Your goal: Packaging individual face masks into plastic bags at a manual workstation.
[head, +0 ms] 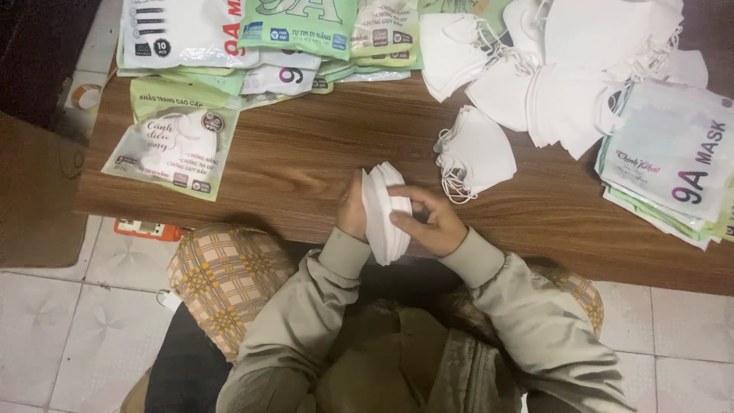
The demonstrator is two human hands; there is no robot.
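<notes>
From the head camera, your left hand and right hand press a stack of white masks between them, fingers clamped on it, at the near edge of the wooden table. A small mask pile lies just beyond the stack.

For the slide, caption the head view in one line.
Both hands, left hand and right hand, hold a stack of white masks over a wooden table.

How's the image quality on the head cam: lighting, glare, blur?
Head view: dim, warm light; white masks at top right nearly blown out, fold detail lost; soft sheen on the plastic packets; slight softness around both hands, left hand and right hand, on the mask stack; corners dark.
</notes>
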